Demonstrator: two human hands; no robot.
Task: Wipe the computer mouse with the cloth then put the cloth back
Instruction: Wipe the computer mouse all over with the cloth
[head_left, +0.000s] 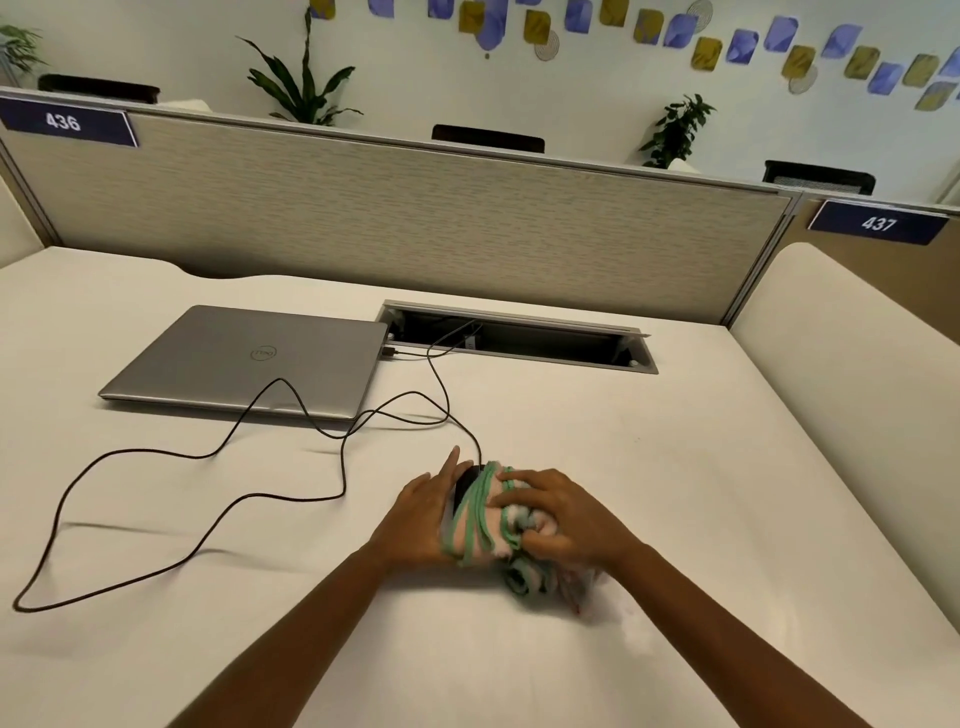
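Observation:
A black wired computer mouse (466, 488) lies on the white desk, mostly covered by a bunched pink cloth with green edging (483, 525). My left hand (421, 517) cups the mouse's left side and holds it. Pressing the cloth down on top of the mouse is my right hand (558, 514), fingers curled into the fabric. Only the mouse's front left part shows; the remainder is hidden under the cloth and hands.
The mouse cable (208, 452) loops across the desk's left half. A shut silver laptop (244, 361) lies behind it, beside an open cable slot (519, 338). A beige partition (415, 208) bounds the desk at the back.

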